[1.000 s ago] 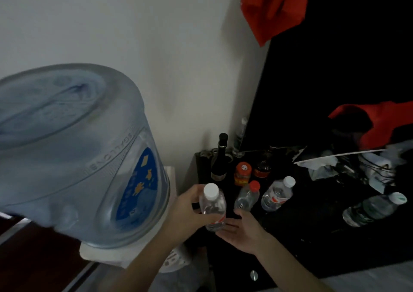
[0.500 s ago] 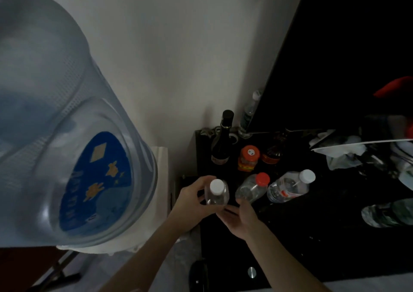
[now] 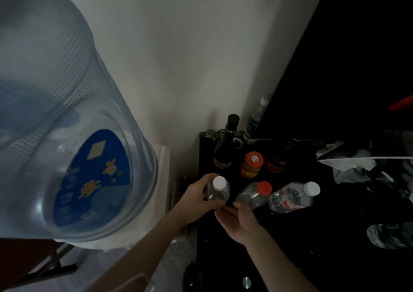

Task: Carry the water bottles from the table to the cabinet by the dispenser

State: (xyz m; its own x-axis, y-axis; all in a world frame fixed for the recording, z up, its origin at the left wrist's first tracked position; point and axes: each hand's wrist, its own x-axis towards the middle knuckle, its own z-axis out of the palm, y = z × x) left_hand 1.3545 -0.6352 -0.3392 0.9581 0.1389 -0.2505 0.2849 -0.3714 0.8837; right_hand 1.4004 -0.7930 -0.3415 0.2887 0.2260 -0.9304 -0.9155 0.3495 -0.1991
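Note:
My left hand (image 3: 194, 199) grips a clear water bottle with a white cap (image 3: 218, 191), held upright at the left front corner of the black cabinet (image 3: 301, 258). My right hand (image 3: 239, 221) is palm up just below and right of that bottle, fingers relaxed, holding nothing. A red-capped bottle (image 3: 254, 194) and a white-capped bottle with a red label (image 3: 292, 196) stand close together on the cabinet to the right. Another clear bottle (image 3: 391, 235) lies at the right edge.
The big blue dispenser jug (image 3: 67, 135) fills the left. At the cabinet's back stand a dark wine bottle (image 3: 225, 144), an orange-lidded jar (image 3: 252, 164), a dark jar (image 3: 277, 162) and a slim bottle (image 3: 257, 119). White crumpled paper (image 3: 353, 166) lies to the right.
The view has dropped and closed in on the cabinet. My left hand has lowered the white-capped bottle toward the cabinet corner, and my right hand stays under it.

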